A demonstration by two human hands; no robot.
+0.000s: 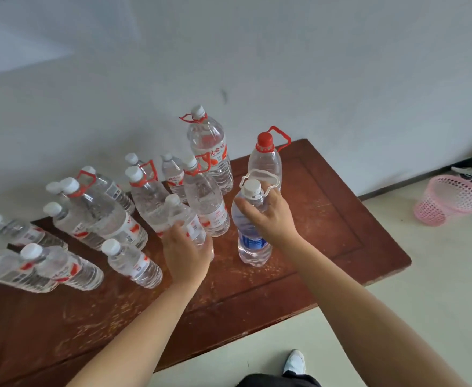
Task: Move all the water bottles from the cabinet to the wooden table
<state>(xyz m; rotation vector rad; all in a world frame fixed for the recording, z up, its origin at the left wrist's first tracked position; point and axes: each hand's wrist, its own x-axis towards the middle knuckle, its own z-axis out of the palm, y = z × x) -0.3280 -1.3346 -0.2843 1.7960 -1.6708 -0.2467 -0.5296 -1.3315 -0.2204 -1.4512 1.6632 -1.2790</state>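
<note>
A person leans over the wooden table (327, 219) with a bottle in each hand, adding to a crowd of water bottles (109, 219) that stands across its left and far parts. The right hand (271, 216) is clamped on the shoulder of a large blue-labelled bottle (250, 244), fingers and thumb curled just below the white cap and the white carry loop. The bottle's base is at the tabletop near the middle, though whether its weight has settled cannot be told. To its left the left hand (184, 252) is wrapped round the lower body of a small bottle (184, 216), just beside the taller ones at the edge of the crowd. A red-capped bottle (265, 160) with a red loop stands just beyond the right hand. The bottles look full, so the large ones are probably heavy for one hand. Their clear walls are thin plastic that likely gives under a squeeze, and the smooth sides may slip. The firmest hold appears to be the stiff neck under the cap or the carry loop. The small ones should lift easily with a grip round the waist. The cabinet is out of sight. A pink basket (449, 199) lies on the floor to the far right, and a white shoe (294, 361) shows near the table's front edge.
</note>
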